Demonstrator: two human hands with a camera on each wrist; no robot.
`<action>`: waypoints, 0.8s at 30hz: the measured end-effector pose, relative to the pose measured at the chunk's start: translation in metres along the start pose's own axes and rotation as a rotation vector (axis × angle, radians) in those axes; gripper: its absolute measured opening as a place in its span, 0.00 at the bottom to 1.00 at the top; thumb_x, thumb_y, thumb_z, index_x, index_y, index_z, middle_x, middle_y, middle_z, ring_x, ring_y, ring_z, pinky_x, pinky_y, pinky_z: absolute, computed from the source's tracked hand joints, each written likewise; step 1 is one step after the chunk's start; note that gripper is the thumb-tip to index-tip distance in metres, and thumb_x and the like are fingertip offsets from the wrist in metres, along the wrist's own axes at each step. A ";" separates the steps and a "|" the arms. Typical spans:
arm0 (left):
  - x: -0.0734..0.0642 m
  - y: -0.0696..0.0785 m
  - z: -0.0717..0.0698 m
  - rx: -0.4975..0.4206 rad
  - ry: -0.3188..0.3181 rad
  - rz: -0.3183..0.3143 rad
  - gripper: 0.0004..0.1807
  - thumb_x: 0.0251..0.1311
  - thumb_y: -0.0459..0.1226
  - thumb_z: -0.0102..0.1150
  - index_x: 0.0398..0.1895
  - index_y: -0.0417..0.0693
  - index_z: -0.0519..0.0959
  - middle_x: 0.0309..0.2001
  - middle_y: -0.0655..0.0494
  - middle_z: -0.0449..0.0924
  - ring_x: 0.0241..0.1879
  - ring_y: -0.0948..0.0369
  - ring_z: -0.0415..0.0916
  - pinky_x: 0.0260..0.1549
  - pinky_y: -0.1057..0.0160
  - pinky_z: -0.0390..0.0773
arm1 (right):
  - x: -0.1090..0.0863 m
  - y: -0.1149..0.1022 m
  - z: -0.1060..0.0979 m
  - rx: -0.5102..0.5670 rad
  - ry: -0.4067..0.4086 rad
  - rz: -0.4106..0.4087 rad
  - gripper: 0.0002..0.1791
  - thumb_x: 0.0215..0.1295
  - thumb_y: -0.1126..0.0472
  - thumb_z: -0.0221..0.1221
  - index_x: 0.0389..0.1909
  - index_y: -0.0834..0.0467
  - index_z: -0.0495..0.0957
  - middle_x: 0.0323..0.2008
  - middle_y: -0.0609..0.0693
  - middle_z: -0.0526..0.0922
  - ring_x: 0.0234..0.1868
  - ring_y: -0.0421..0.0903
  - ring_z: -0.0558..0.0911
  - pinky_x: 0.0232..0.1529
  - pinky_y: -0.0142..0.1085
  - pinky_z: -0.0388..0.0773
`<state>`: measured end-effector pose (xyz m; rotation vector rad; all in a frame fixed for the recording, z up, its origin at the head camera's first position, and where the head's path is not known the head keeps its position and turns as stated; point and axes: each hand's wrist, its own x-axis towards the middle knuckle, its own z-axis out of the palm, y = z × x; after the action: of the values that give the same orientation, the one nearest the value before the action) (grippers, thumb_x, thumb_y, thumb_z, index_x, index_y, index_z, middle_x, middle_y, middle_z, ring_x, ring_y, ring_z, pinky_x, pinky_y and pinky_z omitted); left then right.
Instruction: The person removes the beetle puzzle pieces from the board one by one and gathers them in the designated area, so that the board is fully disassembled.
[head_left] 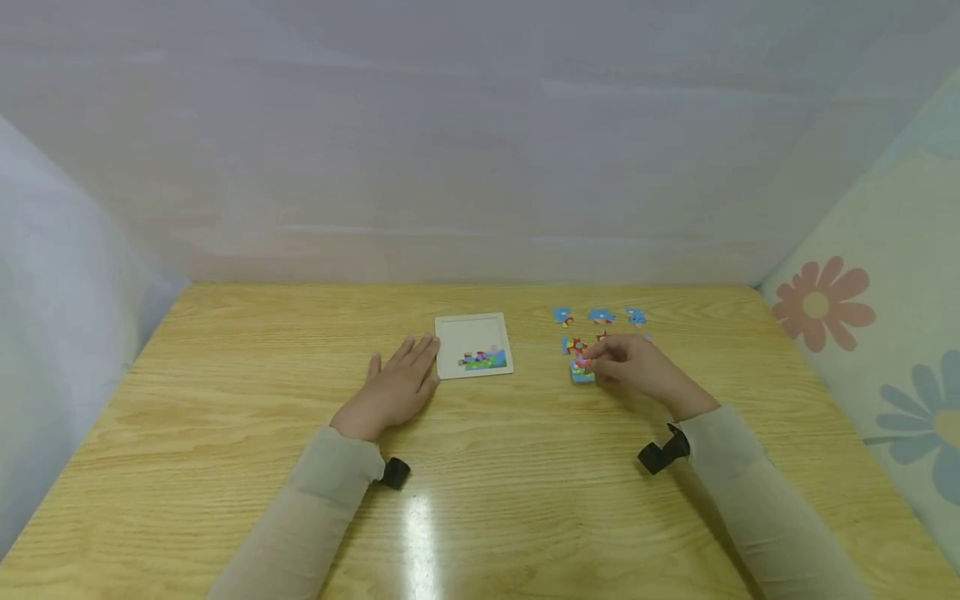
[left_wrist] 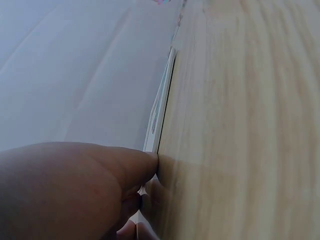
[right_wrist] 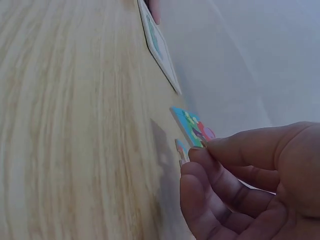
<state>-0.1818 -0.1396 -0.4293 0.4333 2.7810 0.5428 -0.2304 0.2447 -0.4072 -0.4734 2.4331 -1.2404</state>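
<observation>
My right hand (head_left: 628, 365) pinches a colourful jigsaw puzzle piece (right_wrist: 191, 125) between thumb and fingers. In the right wrist view the piece is tilted above the wood, its shadow falling on the table. My left hand (head_left: 397, 385) lies with fingers spread and straight, the fingertips at the left edge of a pale square puzzle frame (head_left: 450, 319). Joined pieces (head_left: 486, 361) in green, blue and red fill the frame's lower right part. In the left wrist view the fingers (left_wrist: 135, 165) touch the frame's side (left_wrist: 164, 110).
Several loose pieces lie right of the frame in rows, among them a blue one (head_left: 602, 315) at the back and a red and blue one (head_left: 574, 345) by the right hand. The wooden table (head_left: 495, 483) meets a pale cloth wall (head_left: 465, 167) at its back edge.
</observation>
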 end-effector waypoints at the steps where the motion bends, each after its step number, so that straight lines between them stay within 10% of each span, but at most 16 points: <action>1: 0.000 0.000 0.000 -0.001 0.000 0.001 0.35 0.81 0.46 0.38 0.83 0.46 0.42 0.82 0.49 0.37 0.80 0.45 0.32 0.67 0.25 0.32 | 0.000 0.001 0.000 -0.002 0.000 -0.001 0.11 0.74 0.62 0.60 0.48 0.66 0.81 0.32 0.57 0.84 0.32 0.49 0.80 0.37 0.38 0.81; 24: 0.002 0.000 0.003 0.006 -0.009 -0.001 0.35 0.81 0.47 0.38 0.83 0.47 0.42 0.82 0.50 0.37 0.80 0.46 0.32 0.67 0.26 0.32 | 0.002 0.007 0.006 -0.174 0.039 -0.011 0.08 0.73 0.67 0.57 0.45 0.63 0.84 0.29 0.51 0.84 0.26 0.44 0.75 0.29 0.35 0.75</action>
<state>-0.1828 -0.1382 -0.4324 0.4343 2.7754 0.5308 -0.2304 0.2430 -0.4164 -0.5153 2.5873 -1.0561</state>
